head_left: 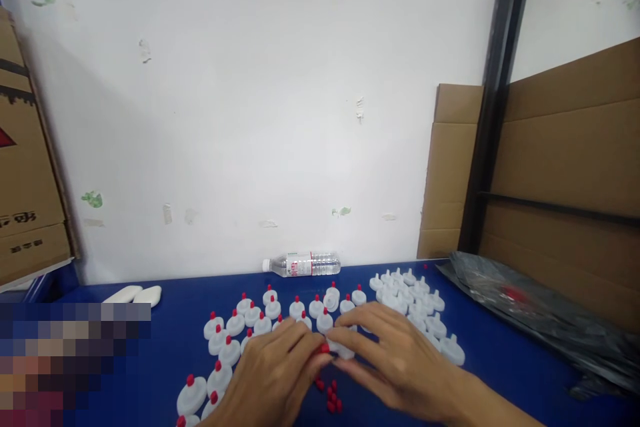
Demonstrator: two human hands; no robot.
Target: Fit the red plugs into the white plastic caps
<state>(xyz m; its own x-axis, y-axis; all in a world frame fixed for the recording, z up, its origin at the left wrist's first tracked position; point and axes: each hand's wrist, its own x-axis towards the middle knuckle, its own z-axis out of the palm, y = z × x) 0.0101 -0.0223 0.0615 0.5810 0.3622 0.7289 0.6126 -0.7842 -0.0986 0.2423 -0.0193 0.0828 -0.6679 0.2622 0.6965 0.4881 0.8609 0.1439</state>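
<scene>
My left hand (280, 361) pinches a small red tip cap (325, 348) between thumb and forefinger. Close beside it, my right hand (397, 355) grips a white nozzle lid (344, 349), mostly hidden by the fingers. The red cap is against or very near the lid's nozzle; I cannot tell whether it sits on it. Around and behind my left hand stand several white lids topped with red caps (229, 351). Beyond my right hand is a cluster of white lids with bare nozzles (407, 293). Several loose red caps (333, 397) lie on the table below my hands.
A clear plastic bottle (313, 264) lies on the blue table (500, 360) by the wall. Dark plastic sheeting (540, 307) is at right, below cardboard (565, 147). Two white objects (147, 295) lie at left, near a cardboard box (30, 167). The lower left corner is pixelated.
</scene>
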